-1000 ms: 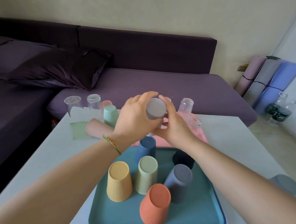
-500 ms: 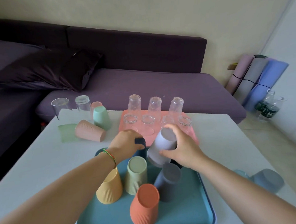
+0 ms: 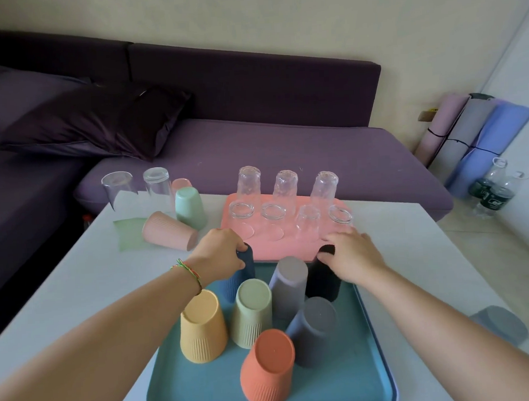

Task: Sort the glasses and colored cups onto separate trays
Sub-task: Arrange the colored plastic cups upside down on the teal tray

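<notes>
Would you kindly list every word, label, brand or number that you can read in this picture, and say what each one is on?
No text here can be read.
Dark green labels on the water bottles: pale marks, too blurred to read.
Small tan tag by the rolled mats: too small to read.
The cups, glasses and trays show no print.

Both forearms are bare, no sleeves showing. A thin braided cord bracelet [image 3: 189, 271] in green, red and yellow circles the left wrist.
</notes>
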